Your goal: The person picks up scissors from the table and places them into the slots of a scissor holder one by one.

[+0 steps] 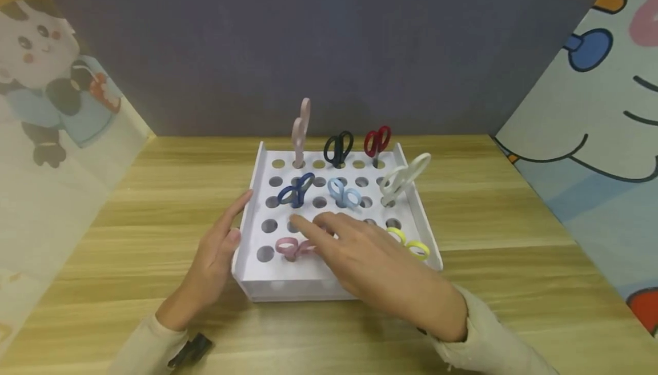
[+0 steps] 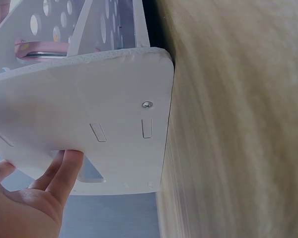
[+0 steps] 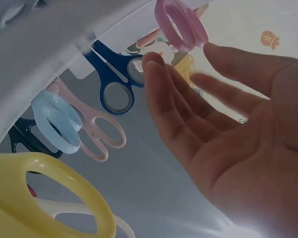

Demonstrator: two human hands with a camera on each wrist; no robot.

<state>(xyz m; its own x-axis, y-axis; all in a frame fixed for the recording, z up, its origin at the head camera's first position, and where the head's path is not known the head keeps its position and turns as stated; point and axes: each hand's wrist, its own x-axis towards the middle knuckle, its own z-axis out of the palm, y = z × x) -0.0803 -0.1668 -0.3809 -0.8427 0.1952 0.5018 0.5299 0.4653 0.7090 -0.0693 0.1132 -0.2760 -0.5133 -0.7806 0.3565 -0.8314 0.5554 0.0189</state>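
Observation:
A white rack (image 1: 262, 269) with rows of round holes holds several scissors upright by their handles. My left hand (image 1: 213, 255) lies along its left side; in the left wrist view, fingers of that hand (image 2: 44, 193) reach into the cutout of the side panel. Above the front rows hovers my right hand (image 1: 367, 258), fingers spread and holding nothing. Its thumb and fingers are close to the pink scissors (image 1: 287, 245), whose handle (image 3: 181, 25) shows beside the thumb in the right wrist view. Nearby stand dark blue scissors (image 1: 298, 190), light blue scissors (image 1: 343, 193) and yellow scissors (image 1: 417, 249).
Pale pink scissors (image 1: 301, 129), black scissors (image 1: 338, 149) and red scissors (image 1: 377, 142) stand in the back row, with white scissors (image 1: 403, 178) at the right. The rack sits on a wooden table (image 1: 504, 238). A grey panel (image 1: 329, 49) rises behind.

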